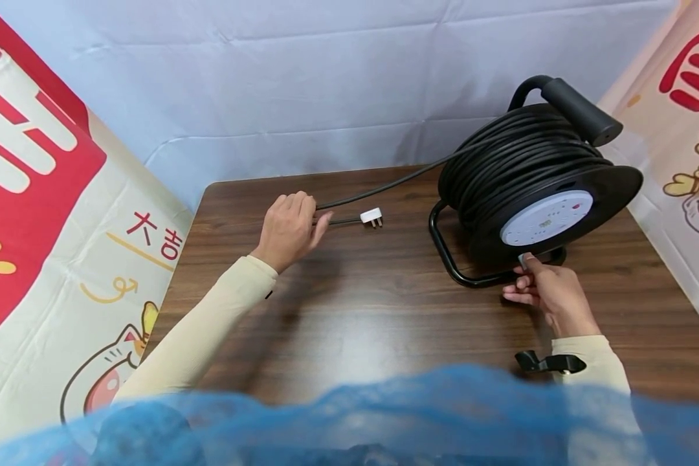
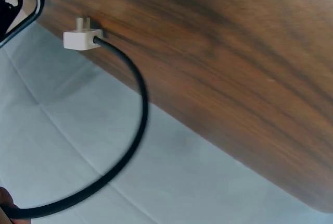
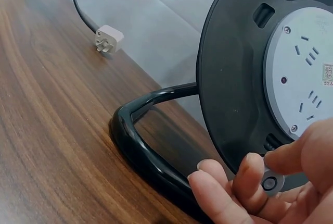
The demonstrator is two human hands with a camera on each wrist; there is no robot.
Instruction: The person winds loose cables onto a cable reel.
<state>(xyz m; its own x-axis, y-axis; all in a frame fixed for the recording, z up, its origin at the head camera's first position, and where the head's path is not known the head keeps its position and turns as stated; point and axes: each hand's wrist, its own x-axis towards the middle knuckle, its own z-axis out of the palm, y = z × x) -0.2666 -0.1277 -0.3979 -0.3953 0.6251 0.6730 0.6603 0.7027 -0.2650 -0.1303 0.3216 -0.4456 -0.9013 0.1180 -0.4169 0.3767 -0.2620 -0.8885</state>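
A black cable reel [image 1: 495, 181] stands on the right of the wooden table, its pale socket panel [image 1: 544, 219] turned toward me. My right hand [image 1: 559, 294] is at the reel's lower front rim, pinching a small grey knob [image 3: 278, 174] between thumb and index finger. Left of the reel, my left hand [image 1: 288, 230] grips the black cable [image 1: 393, 186] that runs from the top of the winding. Beyond that hand, the cable's end bends back to a white plug [image 1: 371, 215] with metal pins, low over the tabletop. The left wrist view shows this cable [image 2: 143, 104] in a wide loop.
The reel's black tube stand [image 1: 451, 259] rests on the wooden table [image 1: 349, 310]. A black carry handle [image 1: 582, 110] tops the reel. White cloth [image 1: 326, 84] hangs behind, and printed cloths [image 1: 41, 213] flank the table. Blue mesh [image 1: 349, 427] covers the bottom of the head view.
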